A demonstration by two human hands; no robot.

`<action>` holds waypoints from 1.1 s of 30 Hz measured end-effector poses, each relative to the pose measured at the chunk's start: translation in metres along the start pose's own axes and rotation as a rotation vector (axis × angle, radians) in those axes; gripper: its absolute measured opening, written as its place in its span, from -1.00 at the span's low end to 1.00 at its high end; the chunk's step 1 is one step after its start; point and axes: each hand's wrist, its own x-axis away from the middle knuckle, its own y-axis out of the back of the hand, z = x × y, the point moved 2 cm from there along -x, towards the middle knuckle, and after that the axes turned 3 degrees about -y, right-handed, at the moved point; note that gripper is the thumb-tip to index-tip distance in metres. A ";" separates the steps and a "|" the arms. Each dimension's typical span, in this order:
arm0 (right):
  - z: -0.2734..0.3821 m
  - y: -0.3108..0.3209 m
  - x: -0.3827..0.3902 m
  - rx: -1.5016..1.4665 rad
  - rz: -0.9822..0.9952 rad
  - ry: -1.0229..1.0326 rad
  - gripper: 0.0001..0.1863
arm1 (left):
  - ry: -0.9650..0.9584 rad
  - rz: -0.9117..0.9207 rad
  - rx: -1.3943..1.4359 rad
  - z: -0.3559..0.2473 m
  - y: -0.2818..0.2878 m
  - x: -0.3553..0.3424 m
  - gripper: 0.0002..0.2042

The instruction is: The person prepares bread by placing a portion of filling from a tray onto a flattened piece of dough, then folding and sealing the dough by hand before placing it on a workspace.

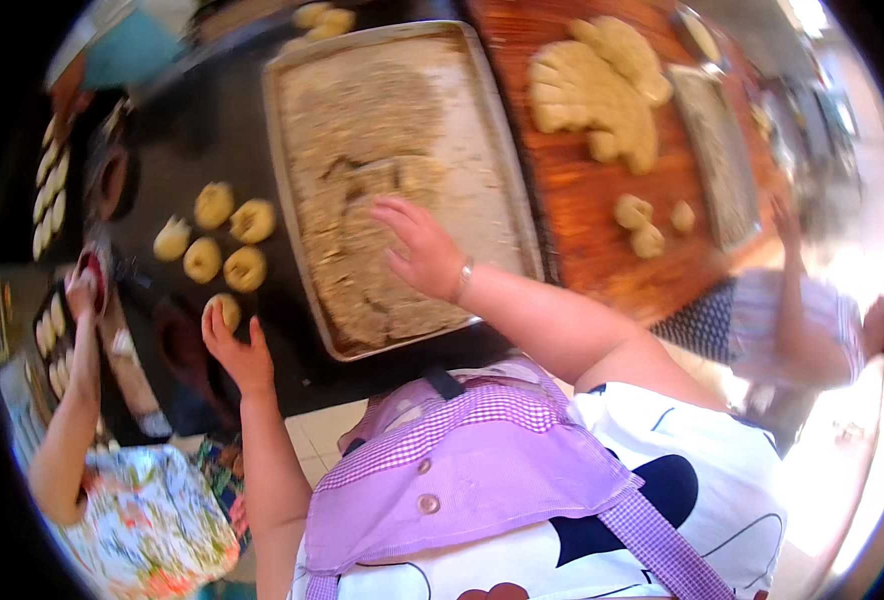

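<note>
My left hand (237,355) is at the near end of a group of round, pale-yellow filled dough pieces (246,270) on the dark tabletop. Its fingertips touch the nearest dough piece (226,308), with the thumb held apart and the fingers not closed round it. Over a large metal tray (511,165) my right hand (422,245) reaches out with extended fingers, holding nothing. A crumbly beige filling (372,115) covers much of the tray's left and middle, and I cannot tell whether the right fingers touch it.
On the wooden board (587,235) at right lie a mass of cut dough (592,90), small dough lumps (642,225) and a long narrow tray (717,150). A person in a floral top (152,510) works at left; another in a striped top (792,325) stands at right.
</note>
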 end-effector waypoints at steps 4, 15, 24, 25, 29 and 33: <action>-0.067 0.108 0.122 0.209 -0.363 -0.250 -0.49 | -0.184 0.316 0.341 -0.115 -0.049 0.023 -0.58; -0.229 0.294 0.285 0.075 -0.687 -0.845 0.09 | -0.611 1.097 0.563 -0.494 -0.269 0.046 0.01; -0.261 0.276 0.264 0.111 -0.596 -0.545 -0.16 | -1.122 1.042 0.230 -0.557 -0.359 0.069 -0.30; -0.256 0.268 0.265 0.085 -0.636 -0.470 -0.21 | -1.178 0.955 0.313 -0.550 -0.365 0.075 -0.41; -0.259 0.243 0.295 -0.012 -0.739 -0.539 -0.27 | -1.040 0.919 0.540 -0.528 -0.351 0.087 -0.56; -0.200 0.229 0.281 -0.093 -0.859 -0.762 -0.25 | -0.472 0.724 0.956 -0.457 -0.272 0.070 -0.50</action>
